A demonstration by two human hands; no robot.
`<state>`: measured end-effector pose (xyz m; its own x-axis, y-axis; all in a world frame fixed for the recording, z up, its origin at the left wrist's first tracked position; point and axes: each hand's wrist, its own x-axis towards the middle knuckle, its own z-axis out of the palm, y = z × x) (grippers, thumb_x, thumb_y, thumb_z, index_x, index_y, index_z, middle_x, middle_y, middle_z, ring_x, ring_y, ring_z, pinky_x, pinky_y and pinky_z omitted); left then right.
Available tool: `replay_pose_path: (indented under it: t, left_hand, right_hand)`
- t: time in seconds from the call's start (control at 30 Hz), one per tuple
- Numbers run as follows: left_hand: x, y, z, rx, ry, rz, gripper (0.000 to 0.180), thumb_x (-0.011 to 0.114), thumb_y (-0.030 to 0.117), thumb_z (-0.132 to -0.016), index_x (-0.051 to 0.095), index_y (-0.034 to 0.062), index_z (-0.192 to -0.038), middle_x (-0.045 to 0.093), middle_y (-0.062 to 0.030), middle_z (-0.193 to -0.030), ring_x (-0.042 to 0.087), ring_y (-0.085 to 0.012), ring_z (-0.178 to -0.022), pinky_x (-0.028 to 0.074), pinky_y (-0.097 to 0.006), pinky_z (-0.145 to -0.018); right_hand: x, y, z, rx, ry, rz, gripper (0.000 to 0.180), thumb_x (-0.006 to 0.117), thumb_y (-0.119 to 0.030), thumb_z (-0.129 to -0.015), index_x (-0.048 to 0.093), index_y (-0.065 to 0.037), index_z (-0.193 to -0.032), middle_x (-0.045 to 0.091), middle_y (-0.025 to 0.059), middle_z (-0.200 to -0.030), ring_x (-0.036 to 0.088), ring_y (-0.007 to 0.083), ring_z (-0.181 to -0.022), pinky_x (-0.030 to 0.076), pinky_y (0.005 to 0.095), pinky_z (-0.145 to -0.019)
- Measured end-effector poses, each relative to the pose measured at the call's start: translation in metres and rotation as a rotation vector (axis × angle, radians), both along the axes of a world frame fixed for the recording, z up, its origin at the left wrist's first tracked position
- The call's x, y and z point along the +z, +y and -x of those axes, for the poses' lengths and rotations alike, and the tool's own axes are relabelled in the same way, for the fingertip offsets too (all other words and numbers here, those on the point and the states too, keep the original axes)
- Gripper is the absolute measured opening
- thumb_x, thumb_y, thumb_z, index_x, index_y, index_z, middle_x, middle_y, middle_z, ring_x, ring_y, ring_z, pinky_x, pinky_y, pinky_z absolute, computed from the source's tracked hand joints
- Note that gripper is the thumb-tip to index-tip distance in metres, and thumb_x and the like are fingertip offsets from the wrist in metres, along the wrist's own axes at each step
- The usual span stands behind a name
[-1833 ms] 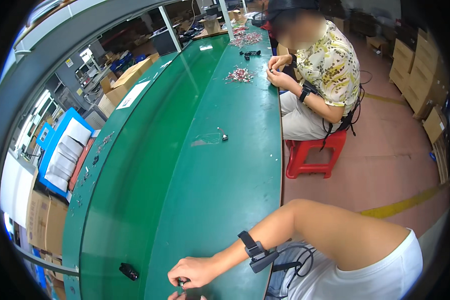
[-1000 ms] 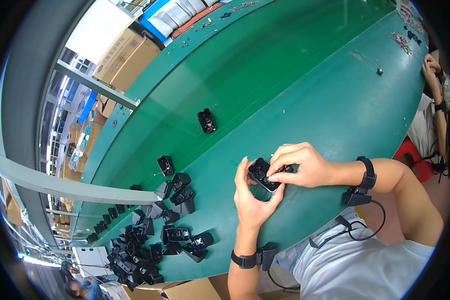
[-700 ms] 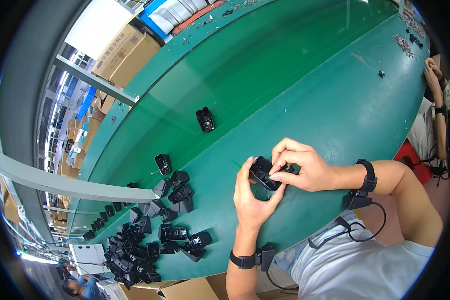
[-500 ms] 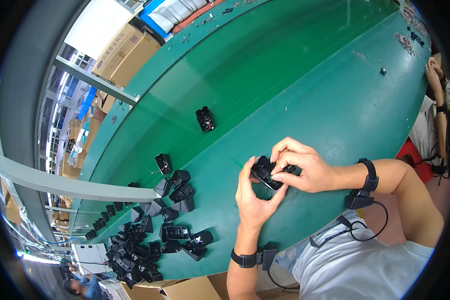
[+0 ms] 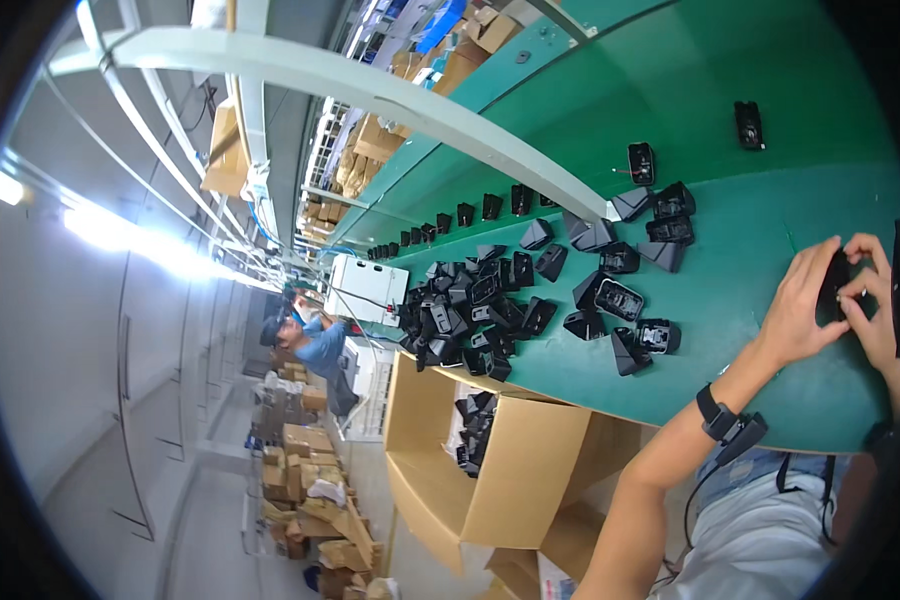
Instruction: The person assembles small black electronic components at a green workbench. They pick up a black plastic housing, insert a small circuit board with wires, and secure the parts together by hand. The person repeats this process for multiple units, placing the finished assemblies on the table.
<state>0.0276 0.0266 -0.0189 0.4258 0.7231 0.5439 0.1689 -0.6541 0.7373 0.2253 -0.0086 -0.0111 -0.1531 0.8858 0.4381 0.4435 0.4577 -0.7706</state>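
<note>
Taking the heap of dark housings (image 5: 460, 310) as the landmark, the black housing (image 5: 830, 290) being handled sits well to its right, over the far right part of the green desk (image 5: 715, 330). The left hand (image 5: 798, 315) is on the heap side of this piece and the right hand (image 5: 878, 315) on the side away from the heap; both are right at it. The left grip wraps the housing between bent fingers and thumb. The right grip is curled, with thumb and fingertips close together against it, but whether they pinch a small part cannot be told. What shows of the housing looks longer away from the body than across, though fingers cover its ends and its inside. The left hand fills the way between it and the heap. Loose housings (image 5: 620, 298) lie right of the heap, at various angles. Beyond the heap a row of dark housings (image 5: 465, 214) stands on the green belt (image 5: 820, 75), and a pale metal bar (image 5: 420, 100) slants overhead. An open carton (image 5: 530, 465) stands on the heap's near side; a white box (image 5: 365, 290) is just left of it.
</note>
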Motion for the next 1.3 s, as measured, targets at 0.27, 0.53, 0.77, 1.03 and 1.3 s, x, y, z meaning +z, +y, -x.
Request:
replay_pose_path:
  t: [0.27,0.53,0.77,1.03,1.3]
  left_hand:
    - [-0.008,-0.001,-0.006,-0.007,0.059,-0.036,0.101,0.075,0.003,-0.059,0.029,-0.0066,-0.149,0.044,-0.0259,-0.136,0.049,-0.0449,-0.121,0.045,-0.046,-0.103]
    - [-0.007,-0.006,-0.008,0.020,0.026,-0.061,0.101,0.074,0.003,-0.059,0.031,-0.0051,-0.150,0.048,-0.0242,-0.133,0.051,-0.0432,-0.119,0.046,-0.045,-0.101]
    - [-0.003,-0.002,-0.007,-0.015,-0.036,-0.001,0.103,0.078,0.007,-0.060,0.032,-0.0030,-0.151,0.051,-0.0238,-0.131,0.053,-0.0421,-0.118,0.047,-0.044,-0.098]
    - [0.015,0.003,-0.018,-0.025,0.242,-0.160,0.093,0.083,0.036,-0.071,0.042,0.0001,-0.146,0.048,-0.0203,-0.147,0.051,-0.0420,-0.123,0.043,-0.048,-0.104]
    - [0.046,-0.019,-0.030,0.101,0.291,-0.172,0.076,0.081,0.027,-0.079,0.048,0.0006,-0.142,0.052,-0.0226,-0.125,0.054,-0.0397,-0.111,0.048,-0.045,-0.094]
  right_hand:
    - [-0.019,-0.003,-0.017,0.050,-0.007,-0.031,0.017,0.063,-0.003,-0.068,0.061,-0.003,-0.085,0.043,0.0234,-0.149,0.048,0.0354,-0.128,0.041,0.0385,-0.090]
    - [-0.013,-0.006,-0.018,0.084,-0.088,0.024,0.021,0.064,-0.011,-0.069,0.070,0.000,-0.086,0.044,0.0243,-0.149,0.049,0.0383,-0.130,0.043,0.0408,-0.090]
    - [0.016,-0.011,-0.012,0.185,-0.089,0.125,0.038,0.070,-0.018,-0.069,0.071,0.001,-0.102,0.040,0.0281,-0.151,0.050,0.0393,-0.130,0.044,0.0431,-0.097]
    - [0.014,-0.002,-0.024,0.239,0.149,-0.008,0.031,0.085,-0.026,-0.076,0.070,-0.003,-0.093,0.061,0.0228,-0.125,0.064,0.0316,-0.112,0.053,0.0428,-0.092]
    - [0.015,-0.001,-0.019,0.468,0.493,0.388,0.017,0.075,-0.015,-0.088,0.071,0.001,-0.094,0.048,0.0192,-0.144,0.057,0.0209,-0.118,0.052,0.0334,-0.093]
